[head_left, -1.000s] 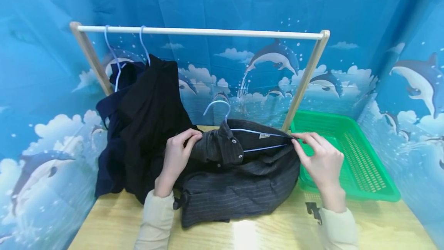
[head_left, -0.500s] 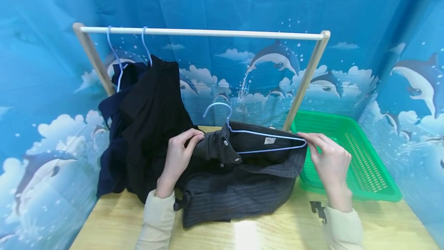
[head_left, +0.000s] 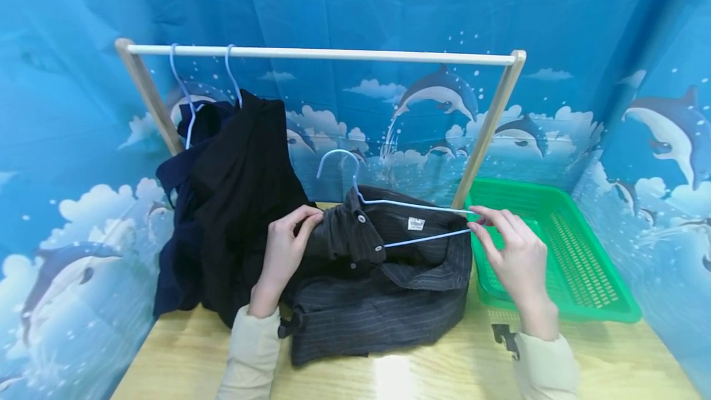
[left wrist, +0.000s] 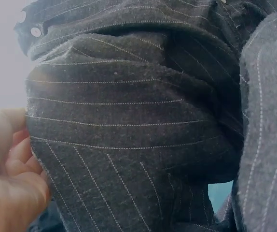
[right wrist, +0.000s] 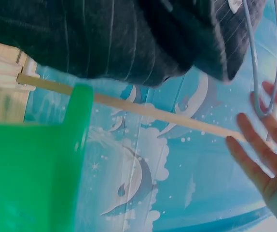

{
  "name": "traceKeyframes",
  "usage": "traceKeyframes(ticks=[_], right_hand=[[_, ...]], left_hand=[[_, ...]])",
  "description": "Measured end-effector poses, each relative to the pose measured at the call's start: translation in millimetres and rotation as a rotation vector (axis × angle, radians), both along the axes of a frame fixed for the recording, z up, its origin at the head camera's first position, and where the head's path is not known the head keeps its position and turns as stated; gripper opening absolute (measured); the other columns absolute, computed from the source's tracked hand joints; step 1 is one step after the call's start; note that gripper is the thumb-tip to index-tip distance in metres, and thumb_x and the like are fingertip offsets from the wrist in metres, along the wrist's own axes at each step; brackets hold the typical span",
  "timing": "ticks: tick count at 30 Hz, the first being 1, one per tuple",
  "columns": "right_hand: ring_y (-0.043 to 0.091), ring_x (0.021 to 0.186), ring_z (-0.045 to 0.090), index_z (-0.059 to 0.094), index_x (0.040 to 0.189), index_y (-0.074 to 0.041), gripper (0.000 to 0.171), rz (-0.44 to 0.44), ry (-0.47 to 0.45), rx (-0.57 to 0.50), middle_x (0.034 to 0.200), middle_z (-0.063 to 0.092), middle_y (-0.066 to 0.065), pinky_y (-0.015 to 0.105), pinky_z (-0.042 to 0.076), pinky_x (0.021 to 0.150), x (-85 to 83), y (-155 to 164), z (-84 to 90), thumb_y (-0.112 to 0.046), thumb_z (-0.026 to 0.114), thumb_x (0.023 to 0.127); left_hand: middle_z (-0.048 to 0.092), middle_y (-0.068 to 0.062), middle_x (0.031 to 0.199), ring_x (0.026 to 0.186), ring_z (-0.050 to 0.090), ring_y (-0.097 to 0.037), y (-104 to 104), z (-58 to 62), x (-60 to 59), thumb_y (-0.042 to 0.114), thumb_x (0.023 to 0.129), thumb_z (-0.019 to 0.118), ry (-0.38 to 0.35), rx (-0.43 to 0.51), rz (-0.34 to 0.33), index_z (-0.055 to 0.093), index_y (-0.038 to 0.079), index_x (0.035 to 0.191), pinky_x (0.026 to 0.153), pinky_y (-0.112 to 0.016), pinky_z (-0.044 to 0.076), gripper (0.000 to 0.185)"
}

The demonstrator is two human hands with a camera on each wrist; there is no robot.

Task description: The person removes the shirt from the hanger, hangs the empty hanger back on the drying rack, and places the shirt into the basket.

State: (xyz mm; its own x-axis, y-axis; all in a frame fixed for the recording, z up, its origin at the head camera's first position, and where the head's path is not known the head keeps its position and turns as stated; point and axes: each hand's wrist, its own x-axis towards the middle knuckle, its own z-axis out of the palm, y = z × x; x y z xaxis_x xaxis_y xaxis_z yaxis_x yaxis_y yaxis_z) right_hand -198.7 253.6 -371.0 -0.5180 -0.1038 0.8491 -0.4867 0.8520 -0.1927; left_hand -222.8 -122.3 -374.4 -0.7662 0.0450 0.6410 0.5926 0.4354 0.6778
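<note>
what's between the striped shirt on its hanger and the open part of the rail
Nothing visible. The striped shirt lies on the table, its hanger pinched by the right hand and its collar held by the left hand. The rail above is bare; the dark garments hang only at its left end.

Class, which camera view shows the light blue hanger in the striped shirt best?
The head view: the hanger shows its hook and both arms above the striped shirt, its end at the right hand. The right wrist view shows only its end loop; the left wrist view shows none.
</note>
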Motion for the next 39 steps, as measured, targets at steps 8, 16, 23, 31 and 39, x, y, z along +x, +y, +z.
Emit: traceKeyframes(ticks=[8,16,23,31,39], right_hand=[[0.026,0.072,0.063,0.077,0.086,-0.012,0.039,0.078,0.222,0.105,0.074,0.068,0.001,0.041,0.046,0.051,-3.6,-23.4,-1.4,-0.047,0.066,0.097],[0.025,0.059,0.056,0.073,0.072,-0.009,0.037,0.134,0.397,0.116,0.064,0.063,0.002,0.038,0.044,0.050,-5.6,-37.2,-4.4,-0.038,0.071,0.095],[0.024,0.056,0.052,0.072,0.067,-0.009,0.041,0.113,0.387,0.040,0.057,0.059,0.000,0.035,0.037,0.047,-3.7,-25.1,-0.1,-0.039,0.071,0.094],[0.028,0.060,0.049,0.074,0.070,-0.005,0.050,0.038,0.294,-0.058,0.056,0.060,0.006,0.025,0.033,0.060,5.4,12.7,9.0,-0.047,0.068,0.095],[-0.009,0.075,0.044,0.074,0.073,0.004,0.052,-0.031,0.240,-0.185,0.060,0.061,0.018,0.009,0.029,0.073,26.7,49.3,24.6,-0.044,0.072,0.093]], left_hand=[[0.076,-0.004,0.092,0.086,0.072,-0.017,14.4,-4.8,-0.3,0.015,0.097,0.068,0.009,-0.077,0.020,0.077,0.007,0.095,0.078,-0.036,0.057,0.012],[0.076,-0.005,0.092,0.088,0.073,-0.020,24.9,-7.0,1.7,0.013,0.095,0.070,-0.029,-0.121,0.041,0.076,0.007,0.095,0.082,-0.039,0.059,0.009],[0.076,-0.003,0.092,0.083,0.071,-0.015,18.4,-6.1,-0.8,0.016,0.096,0.070,-0.035,-0.146,-0.004,0.076,0.009,0.098,0.076,-0.036,0.058,0.010],[0.076,0.000,0.090,0.074,0.067,-0.012,-3.1,-6.6,-4.3,0.017,0.093,0.073,0.027,-0.140,0.034,0.077,0.012,0.097,0.068,-0.029,0.055,0.008],[0.077,-0.001,0.091,0.080,0.072,-0.014,-21.3,-6.0,-8.2,0.015,0.089,0.078,0.091,-0.133,0.105,0.077,0.011,0.095,0.076,-0.020,0.055,0.006]])
